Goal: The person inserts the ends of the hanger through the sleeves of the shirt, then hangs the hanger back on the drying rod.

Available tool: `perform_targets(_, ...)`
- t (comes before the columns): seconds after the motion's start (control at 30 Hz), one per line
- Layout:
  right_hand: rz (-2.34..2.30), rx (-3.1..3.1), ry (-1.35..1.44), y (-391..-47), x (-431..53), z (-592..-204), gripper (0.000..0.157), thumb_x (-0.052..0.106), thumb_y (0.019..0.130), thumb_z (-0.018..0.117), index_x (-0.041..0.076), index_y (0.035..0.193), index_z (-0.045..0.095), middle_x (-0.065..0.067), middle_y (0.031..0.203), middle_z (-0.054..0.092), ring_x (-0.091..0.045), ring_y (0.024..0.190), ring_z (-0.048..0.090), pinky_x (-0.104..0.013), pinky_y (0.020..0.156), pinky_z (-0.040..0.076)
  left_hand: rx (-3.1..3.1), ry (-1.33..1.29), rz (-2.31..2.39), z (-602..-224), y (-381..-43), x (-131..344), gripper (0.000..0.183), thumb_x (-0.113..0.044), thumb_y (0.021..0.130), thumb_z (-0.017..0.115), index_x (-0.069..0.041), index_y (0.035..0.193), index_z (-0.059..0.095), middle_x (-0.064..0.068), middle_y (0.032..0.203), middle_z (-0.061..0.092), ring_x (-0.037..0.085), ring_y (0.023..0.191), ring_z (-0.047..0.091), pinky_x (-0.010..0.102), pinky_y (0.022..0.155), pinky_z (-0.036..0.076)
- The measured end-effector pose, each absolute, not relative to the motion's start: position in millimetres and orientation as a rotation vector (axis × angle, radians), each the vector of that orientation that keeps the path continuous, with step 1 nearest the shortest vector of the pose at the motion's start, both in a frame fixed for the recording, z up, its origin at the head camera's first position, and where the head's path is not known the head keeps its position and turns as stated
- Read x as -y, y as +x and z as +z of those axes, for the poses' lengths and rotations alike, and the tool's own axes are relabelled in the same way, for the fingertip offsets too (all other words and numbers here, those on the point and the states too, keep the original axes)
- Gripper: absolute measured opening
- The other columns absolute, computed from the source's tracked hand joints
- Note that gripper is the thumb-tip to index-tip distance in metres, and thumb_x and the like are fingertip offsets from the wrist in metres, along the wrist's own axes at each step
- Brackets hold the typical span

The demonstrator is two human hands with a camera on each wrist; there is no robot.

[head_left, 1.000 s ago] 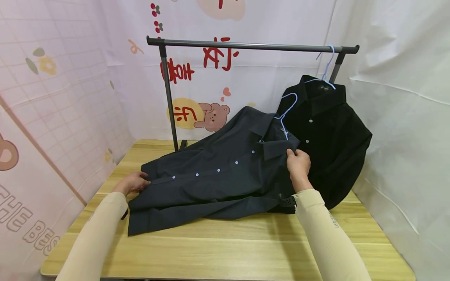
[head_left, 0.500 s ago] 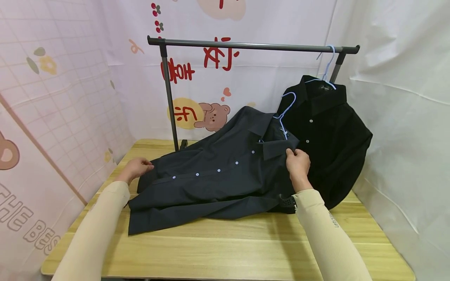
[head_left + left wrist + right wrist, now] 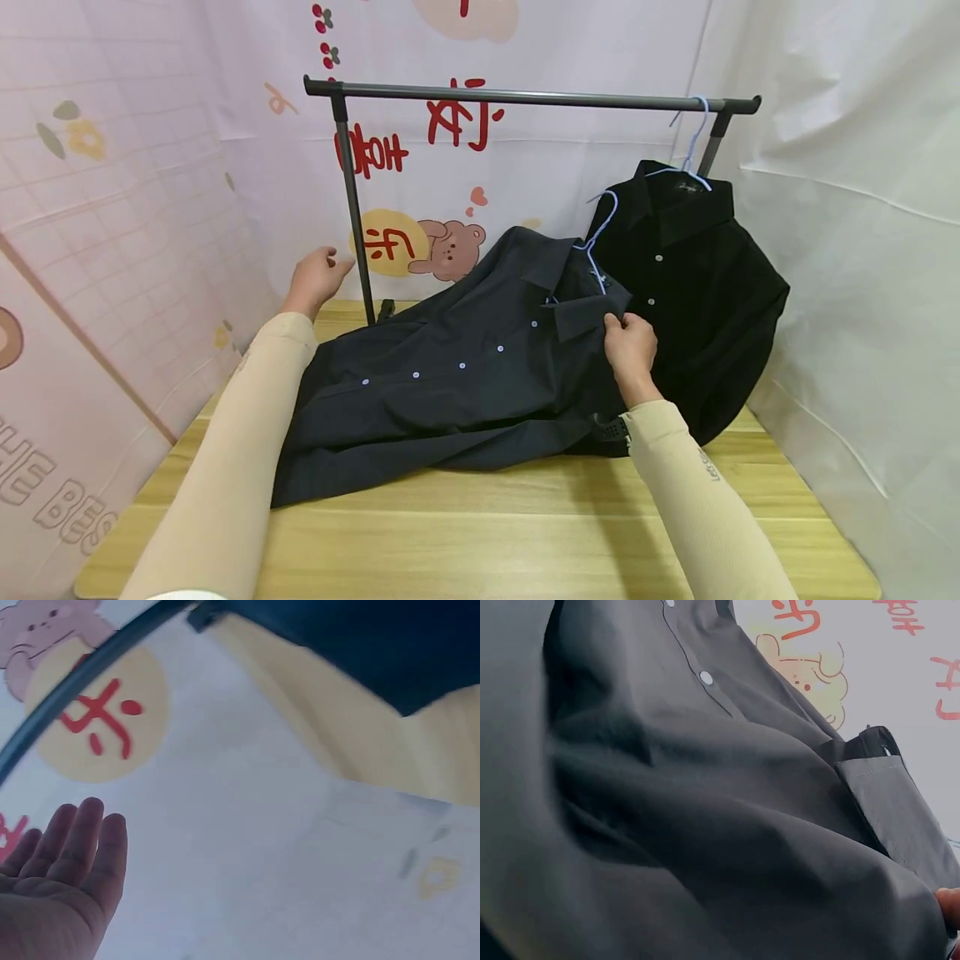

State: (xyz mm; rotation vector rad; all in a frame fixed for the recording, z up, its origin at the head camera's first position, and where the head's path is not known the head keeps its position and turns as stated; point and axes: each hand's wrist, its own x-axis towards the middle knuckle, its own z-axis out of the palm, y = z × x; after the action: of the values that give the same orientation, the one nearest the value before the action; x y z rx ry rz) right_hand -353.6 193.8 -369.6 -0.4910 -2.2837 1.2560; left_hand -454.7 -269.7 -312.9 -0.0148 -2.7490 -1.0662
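A dark navy button-up shirt (image 3: 450, 392) lies slanted over the table, its collar end raised toward the right and its hem at the left. A light blue hanger (image 3: 594, 248) sits inside its collar, with the hook sticking up. My right hand (image 3: 632, 346) pinches the shirt just below the collar, at the shoulder. In the right wrist view only a fingertip (image 3: 949, 904) shows at the edge beside the shirt's collar (image 3: 904, 810). My left hand (image 3: 317, 279) is raised in the air near the rack's left post, holding nothing; its fingers (image 3: 84, 832) are extended in the left wrist view.
A dark metal clothes rack (image 3: 525, 97) stands at the back of the wooden table (image 3: 450, 550). From its right end hangs a black shirt (image 3: 705, 300) on another light blue hanger (image 3: 692, 142). Printed curtains (image 3: 285, 192) enclose the table.
My left hand has left the shirt's hem and moved up and away toward the rack's left post. My right hand keeps its hold below the collar. The head view has shifted slightly.
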Motion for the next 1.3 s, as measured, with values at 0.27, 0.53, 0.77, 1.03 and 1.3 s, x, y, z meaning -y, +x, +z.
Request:
perform_targets(0.27,1.04,2.264,-0.283,-355.4,-186.3,-351.9,0.029,0.021,0.103,0.053,-0.004,0.097,0.067,-0.021,0.086,0.061,-0.036,0.083,0.055,-0.045,0.077,0.039,2.668,-0.038,-1.141,-290.1,-461.2,247.4,0.06,-0.032,0.107,0.04,0.003,0.154,0.025,0.028,0.146,0.044,0.042,0.132,0.044,0.054,0.105,0.038)
perform_targets(0.53,0.865,2.178,-0.106,-360.8,-179.1,-315.2,0.027,0.016,0.103,0.054,-0.005,0.101,0.07,-0.021,0.081,0.065,-0.037,0.079,0.061,-0.048,0.077,0.043,2.644,-0.056,-1.1,-288.2,-464.3,245.9,0.05,-0.023,0.106,0.042,0.008,0.145,0.041,0.029,0.137,0.053,0.042,0.121,0.053,0.052,0.097,0.045)
perform_targets(0.77,0.767,2.128,0.031,-364.9,-161.2,-274.8,0.027,0.016,0.102,0.055,-0.005,0.093,0.07,-0.02,0.077,0.065,-0.036,0.078,0.062,-0.05,0.081,0.047,2.631,-0.005,-1.036,-289.2,-465.9,247.8,0.048,-0.02,0.104,0.047,0.006,0.145,0.044,0.028,0.133,0.056,0.042,0.118,0.056,0.051,0.096,0.046)
perform_targets(1.03,0.695,2.149,0.138,-367.0,-126.4,-232.5,0.028,0.016,0.101,0.056,-0.004,0.087,0.069,-0.02,0.08,0.067,-0.036,0.078,0.065,-0.046,0.068,0.048,2.639,0.073,-0.94,-290.9,-469.4,250.1,0.04,-0.018,0.105,0.048,0.003,0.138,0.053,0.025,0.128,0.061,0.041,0.109,0.061,0.05,0.09,0.048)
perform_targets(1.3,0.609,2.251,0.181,-378.5,-86.2,-208.0,0.025,0.016,0.101,0.056,-0.001,0.092,0.071,-0.019,0.091,0.07,-0.037,0.088,0.067,-0.047,0.076,0.05,2.646,0.075,-0.926,-290.5,-469.1,249.3,0.036,-0.017,0.104,0.049,0.003,0.133,0.057,0.024,0.126,0.062,0.04,0.107,0.061,0.049,0.088,0.048)
